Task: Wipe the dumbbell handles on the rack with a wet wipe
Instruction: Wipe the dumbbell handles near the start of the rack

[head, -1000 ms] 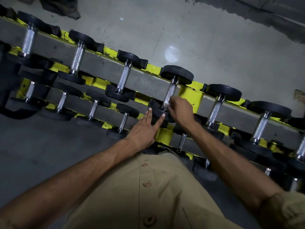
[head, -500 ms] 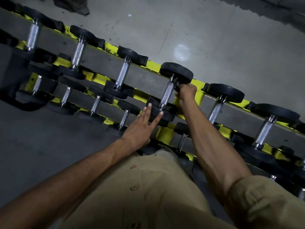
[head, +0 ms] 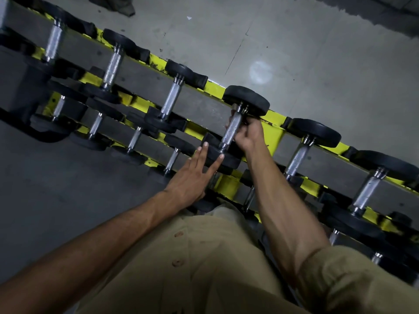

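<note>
- Right hand (head: 248,135): grip closed round the knurled dumbbell handle (head: 231,129), fingers wrapped on from its 3 o'clock side. Judged to be mid-wipe along the bar.
- Wet wipe: not discernible; if present, it is hidden inside that grip.
- Left hand (head: 190,177): grip open, fingers straight, holding nothing. The fingertips touch the near weight head (head: 226,160) at the handle's 6 o'clock, probably bracing the dumbbell against rolling.
- Rack (head: 275,134): runs from 10 o'clock to 4 o'clock. Each dumbbell lies crosswise with its handle exposed, so wiping in place is possible.
- Contents: neighbouring dumbbells (head: 297,158) fill the top tier; smaller dumbbells (head: 133,140) occupy the lower tiers, partly hidden.
</note>
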The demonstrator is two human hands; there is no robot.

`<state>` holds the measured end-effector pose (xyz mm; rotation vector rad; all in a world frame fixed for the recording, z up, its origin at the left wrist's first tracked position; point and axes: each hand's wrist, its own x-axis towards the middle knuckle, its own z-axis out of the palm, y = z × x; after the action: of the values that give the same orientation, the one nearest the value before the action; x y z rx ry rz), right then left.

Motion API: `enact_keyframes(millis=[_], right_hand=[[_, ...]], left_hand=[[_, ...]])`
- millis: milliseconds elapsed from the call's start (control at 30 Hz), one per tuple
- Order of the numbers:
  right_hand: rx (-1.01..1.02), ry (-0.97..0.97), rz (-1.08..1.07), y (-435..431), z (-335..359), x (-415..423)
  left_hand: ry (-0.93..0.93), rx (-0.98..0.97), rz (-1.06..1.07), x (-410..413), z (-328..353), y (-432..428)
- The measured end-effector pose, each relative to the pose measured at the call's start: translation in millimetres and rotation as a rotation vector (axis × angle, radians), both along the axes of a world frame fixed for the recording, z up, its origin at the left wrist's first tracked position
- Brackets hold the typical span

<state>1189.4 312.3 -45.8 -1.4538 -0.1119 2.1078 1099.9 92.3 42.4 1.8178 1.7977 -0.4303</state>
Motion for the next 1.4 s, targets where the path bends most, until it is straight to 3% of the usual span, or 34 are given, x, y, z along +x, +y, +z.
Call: enact_keyframes(millis=[67,167,300,367,500,567,733,900,1067,1233,1400], right_hand=[[0.083,-0.107,-0.031,-19.4,2.6,3.4],[0.448,-0.427,0.008,-36.7,3.0,8.9],[1.000,-1.002,0.234,-45.0,7.7,10.8],[1.228,-1.181,0.393,-48.4,8.5,14.4],[1.638,-1.181,0.637,-38.0,10.1,32.3],[1.729,-1.186,0.849,-26.6,16.6,35.9],[1.654,-1.407,1.370,-1.4,47.1,16.4],[1.434,-1.111,2.277,-28.6,75.9,-31.4],[1.380,-1.462,2.313,-16.9,98.8,-56.1],[1.056,-1.152,2.434,-38.3,82.9,-69.1],[1.083,-1.124,2.269,-28.5,87.9,-60.7]], left_hand=[[0.007,0.005,0.006,1.8,-0.5,-0.9],[0.010,0.021,0.015,2.9,-3.7,-2.2],[0.020,0.025,0.003,1.3,-6.8,-2.4],[0.022,0.018,0.000,1.2,-7.0,-2.4],[0.022,0.020,-0.013,0.9,-5.8,-2.0],[0.020,0.024,-0.013,0.5,-4.3,-1.4],[-0.009,0.009,-0.038,-3.7,-1.4,0.3],[-0.037,0.020,-0.038,-6.5,-4.1,0.7],[-0.072,0.042,-0.057,-12.5,-6.3,0.8],[-0.104,0.046,-0.074,-18.0,-10.8,2.6],[-0.112,0.030,-0.104,-22.5,-6.7,5.6]])
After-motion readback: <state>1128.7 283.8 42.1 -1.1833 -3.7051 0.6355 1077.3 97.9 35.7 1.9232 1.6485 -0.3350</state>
